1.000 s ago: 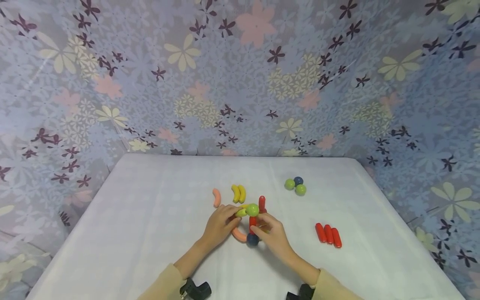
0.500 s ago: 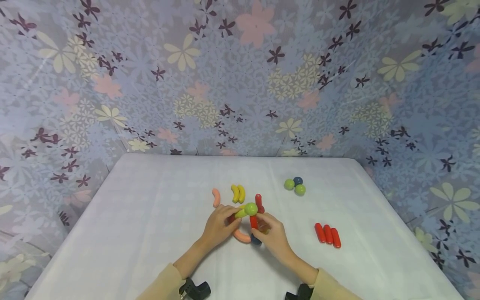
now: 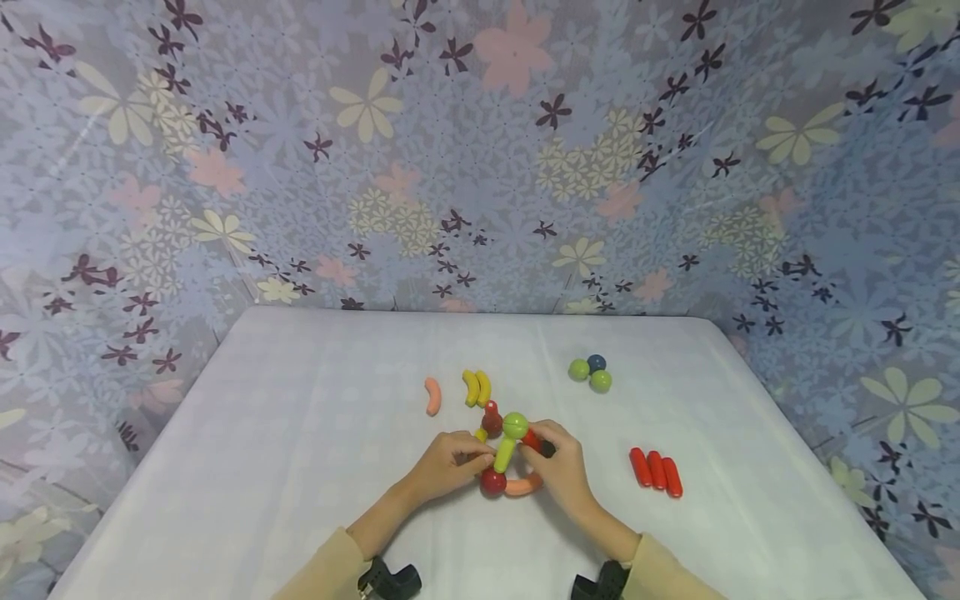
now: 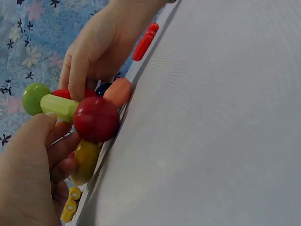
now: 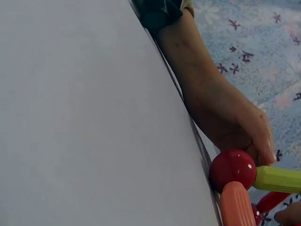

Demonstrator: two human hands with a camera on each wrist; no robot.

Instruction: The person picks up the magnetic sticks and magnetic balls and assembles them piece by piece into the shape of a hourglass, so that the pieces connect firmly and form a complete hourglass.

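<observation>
A built frame of toy rods and balls stands between the hands. In the head view its green ball (image 3: 515, 425) is on top, with a lime rod (image 3: 505, 455) sloping down to a red ball (image 3: 492, 482). My left hand (image 3: 448, 463) pinches the lime rod near that ball. My right hand (image 3: 561, 467) grips the red rod (image 3: 531, 439) that runs from the green ball to a dark blue ball (image 3: 548, 449), partly hidden by fingers. A curved orange rod (image 3: 523, 485) leaves the red ball low down. A yellow rod (image 4: 86, 162) hangs below it in the left wrist view.
On the white table (image 3: 315, 375) behind the frame lie two yellow curved rods (image 3: 477, 388) and one orange curved rod (image 3: 433, 397). Two green balls and a blue ball (image 3: 597, 362) sit at the back right. Loose red rods (image 3: 657, 469) lie in a row at the right.
The frame has been turned between the hands. Its lime rod now points toward the person, a red ball has come to the front, and the dark blue ball has swung right.
</observation>
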